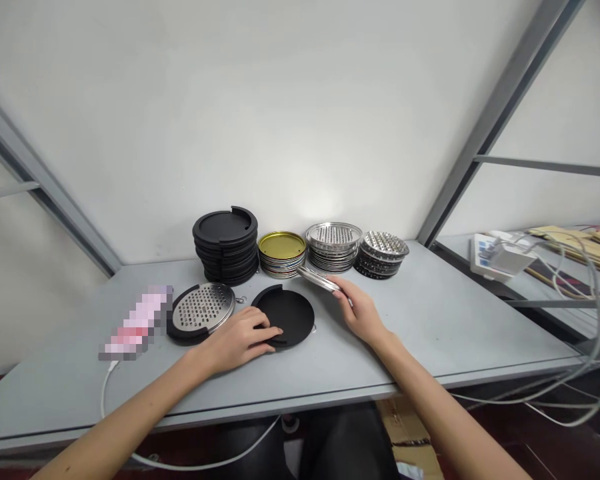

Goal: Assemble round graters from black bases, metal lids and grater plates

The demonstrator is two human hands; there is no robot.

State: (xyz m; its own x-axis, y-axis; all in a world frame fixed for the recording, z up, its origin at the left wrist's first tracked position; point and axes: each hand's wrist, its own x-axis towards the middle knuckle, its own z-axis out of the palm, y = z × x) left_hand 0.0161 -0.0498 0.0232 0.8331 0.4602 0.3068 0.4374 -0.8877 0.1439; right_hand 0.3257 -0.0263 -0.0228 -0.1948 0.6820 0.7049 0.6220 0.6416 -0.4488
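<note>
My left hand (247, 339) grips the near left rim of a round black tray (293, 317) lying flat on the table, its fingers curled over the edge. A thin, shiny round metal disc (319, 279), seen nearly edge-on, is held tilted in my right hand (361, 310) above the tray's right side; whether it is one disc or more I cannot tell. Left of my left hand sits a silver round grater (203, 308) set in a black rim. Behind stand stacks of black trays (225, 247), gold-topped discs (282, 247), silver grater plates (334, 240) and coarser grater plates (384, 247).
A blurred-out pink object (139, 323) with a white cable (103, 393) lies on the grey table (420, 347) at left. Metal frame posts (480, 133) rise at both sides. On the right-hand shelf are a power strip (497, 257), loose cables and yellowish flat pieces (580, 250).
</note>
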